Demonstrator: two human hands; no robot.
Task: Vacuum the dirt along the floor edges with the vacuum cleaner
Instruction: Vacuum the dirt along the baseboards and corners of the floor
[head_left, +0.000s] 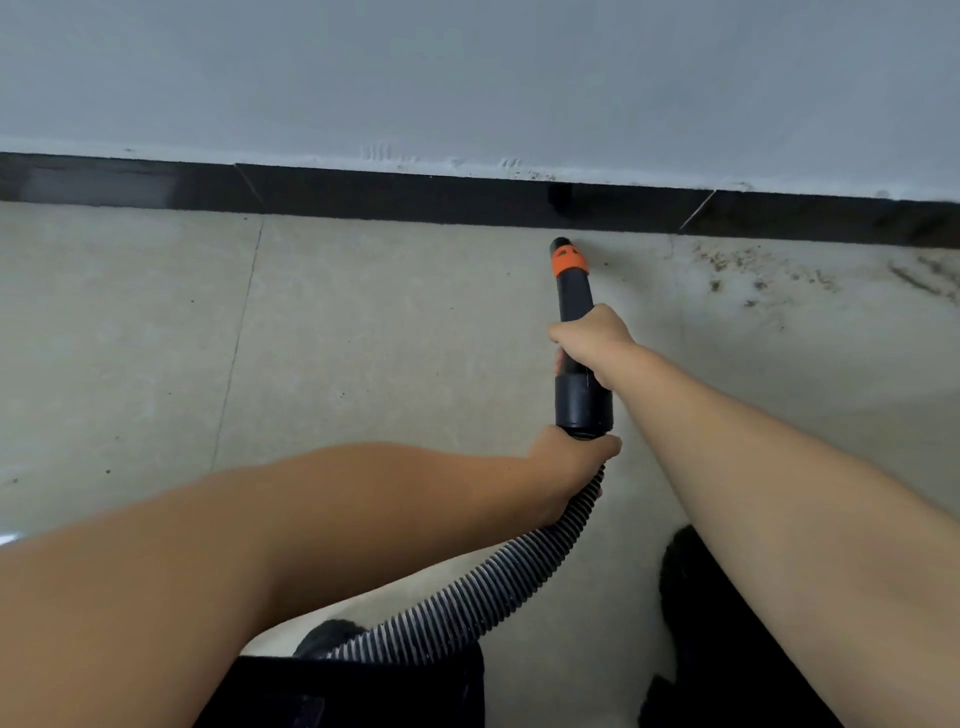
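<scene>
A black vacuum nozzle (575, 296) with an orange collar points at the floor just before the black baseboard (415, 197). My right hand (592, 338) grips the nozzle tube at its middle. My left hand (569, 467) grips the ribbed black hose (498, 582) right below the tube's wide cuff. Brown dirt (753, 273) lies scattered on the beige tiles to the right of the nozzle tip, along the baseboard.
A grey-white wall (467, 78) rises above the baseboard. The hose runs down toward my dark clothing (363, 691) at the bottom. A black furry slipper (696, 587) shows under my right forearm. The floor tiles (130, 322) left of the nozzle show only a few specks.
</scene>
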